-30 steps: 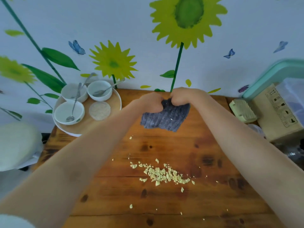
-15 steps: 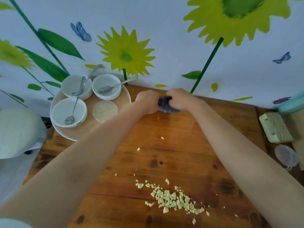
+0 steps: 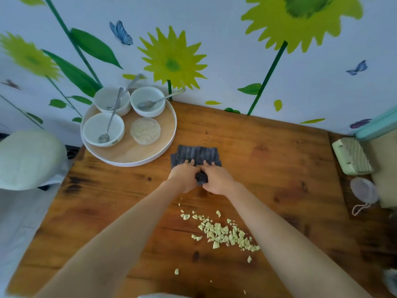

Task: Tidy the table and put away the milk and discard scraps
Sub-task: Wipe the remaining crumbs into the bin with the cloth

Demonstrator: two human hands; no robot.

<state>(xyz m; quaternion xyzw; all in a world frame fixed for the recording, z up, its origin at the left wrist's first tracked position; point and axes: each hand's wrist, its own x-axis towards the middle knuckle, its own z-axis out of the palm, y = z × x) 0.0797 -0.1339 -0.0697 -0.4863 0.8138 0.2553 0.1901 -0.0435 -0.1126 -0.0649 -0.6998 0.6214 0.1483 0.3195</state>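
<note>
A dark grey ribbed cloth [image 3: 196, 153] lies partly spread on the wooden table [image 3: 268, 160], just right of the round tray. My left hand [image 3: 184, 176] and my right hand [image 3: 218, 179] sit side by side on its near edge. Their fingers lie over the cloth, and a bunch of it is squeezed between them. A heap of pale green scraps [image 3: 223, 232] lies on the table nearer to me, between my forearms, with a few stray bits around it. No milk is in view.
At the back left, a round wooden tray [image 3: 165, 151] holds three white bowls with spoons [image 3: 103, 129] and a small dish of grains [image 3: 145, 131]. A green ribbed block [image 3: 352, 155] and a small mesh pouch [image 3: 364, 190] lie at the right edge. The wall runs behind.
The cloth has come down from in the air onto the table and now lies partly spread. Both hands moved with it, towards the tray. The view has tilted down.
</note>
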